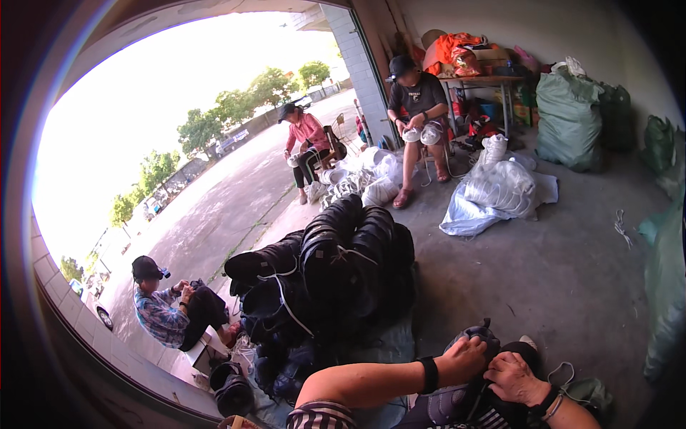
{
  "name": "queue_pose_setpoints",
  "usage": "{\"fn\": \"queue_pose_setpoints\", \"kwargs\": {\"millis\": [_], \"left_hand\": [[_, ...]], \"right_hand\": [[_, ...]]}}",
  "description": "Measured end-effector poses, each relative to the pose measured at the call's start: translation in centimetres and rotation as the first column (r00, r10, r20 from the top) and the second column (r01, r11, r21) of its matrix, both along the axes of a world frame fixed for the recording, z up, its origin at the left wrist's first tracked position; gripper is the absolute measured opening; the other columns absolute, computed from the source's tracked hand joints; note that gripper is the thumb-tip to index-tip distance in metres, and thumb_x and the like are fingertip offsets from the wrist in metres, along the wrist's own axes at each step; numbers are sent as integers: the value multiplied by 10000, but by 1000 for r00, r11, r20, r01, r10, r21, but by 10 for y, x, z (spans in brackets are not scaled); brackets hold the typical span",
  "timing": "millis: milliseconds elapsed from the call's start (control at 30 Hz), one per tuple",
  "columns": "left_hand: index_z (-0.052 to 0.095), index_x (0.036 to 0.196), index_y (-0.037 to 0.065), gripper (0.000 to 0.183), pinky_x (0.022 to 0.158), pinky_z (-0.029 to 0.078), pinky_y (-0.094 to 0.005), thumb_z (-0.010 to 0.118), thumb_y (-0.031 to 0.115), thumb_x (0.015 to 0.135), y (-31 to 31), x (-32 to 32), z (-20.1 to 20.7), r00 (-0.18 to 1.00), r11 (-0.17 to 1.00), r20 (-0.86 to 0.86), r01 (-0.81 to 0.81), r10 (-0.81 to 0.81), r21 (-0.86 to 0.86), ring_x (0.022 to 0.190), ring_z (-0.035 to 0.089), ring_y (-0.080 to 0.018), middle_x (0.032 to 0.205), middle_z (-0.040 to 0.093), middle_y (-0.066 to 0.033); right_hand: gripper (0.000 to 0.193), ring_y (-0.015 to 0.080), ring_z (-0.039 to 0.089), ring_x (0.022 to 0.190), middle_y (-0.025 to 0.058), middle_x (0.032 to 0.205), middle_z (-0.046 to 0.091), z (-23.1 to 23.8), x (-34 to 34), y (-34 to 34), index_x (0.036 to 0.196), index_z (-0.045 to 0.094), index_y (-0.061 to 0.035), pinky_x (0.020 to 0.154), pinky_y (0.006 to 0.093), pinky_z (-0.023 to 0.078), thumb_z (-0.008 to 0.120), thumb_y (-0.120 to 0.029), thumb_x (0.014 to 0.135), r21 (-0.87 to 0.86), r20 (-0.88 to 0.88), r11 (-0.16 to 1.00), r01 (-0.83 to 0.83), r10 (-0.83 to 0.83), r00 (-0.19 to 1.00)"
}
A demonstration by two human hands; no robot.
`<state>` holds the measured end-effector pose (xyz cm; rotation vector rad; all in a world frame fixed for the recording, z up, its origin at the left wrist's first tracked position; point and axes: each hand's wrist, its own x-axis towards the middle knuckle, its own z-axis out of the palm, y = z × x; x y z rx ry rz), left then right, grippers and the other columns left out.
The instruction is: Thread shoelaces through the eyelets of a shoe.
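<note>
Grey floor [464, 286]; left hand [463, 360] on dark shoe [489, 339], right hand [516, 380] just beside.

The tied stacks of shoes [350, 261] sit mid-frame on a ground sheet [396, 336]. Before them, at lower right, the left hand [463, 360] and right hand [516, 379] are on a shoe [490, 342]. Over there, one person [161, 311] sits at lower left, two [309, 134] [420, 99] behind the pile. At upper right, a worktop [480, 79] carries a cloth heap [457, 51]; a sack [569, 118] stands right of it, a plastic bag [504, 189] before it.
</note>
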<state>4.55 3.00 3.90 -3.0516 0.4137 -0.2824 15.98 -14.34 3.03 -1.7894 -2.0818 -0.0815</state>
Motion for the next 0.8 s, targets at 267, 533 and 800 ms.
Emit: {"fn": "queue_pose_setpoints", "kwargs": {"millis": [267,533,800], "left_hand": [[638,755,90,97,664,406,-307,595,174,738,-10,-10,-3,992,992,-120,-27,42,120,813,553,-198,837,541,-46],[556,897,14,131,736,495,-444,509,129,857,-6,-9,19,890,733,-451,-354,72,-581,828,618,-369,802,609,-194],[594,934,10,170,698,511,-405,551,155,857,13,-7,-6,949,779,-194,77,-248,-622,820,641,-351,853,645,-169]], "right_hand": [[228,212,523,999,15,907,587,-2,-1,2,855,657,-143,870,348,376,678,-144,628,-17,0,1000,11,-11,1000],[235,210,516,1017,24,937,593,-1,-3,0,878,662,-121,871,349,380,675,-145,644,-3,-42,1000,15,-15,999],[252,217,513,1024,21,941,594,4,-3,-1,892,663,-113,875,352,380,688,-144,643,-17,-44,1000,-2,1,999]]}}
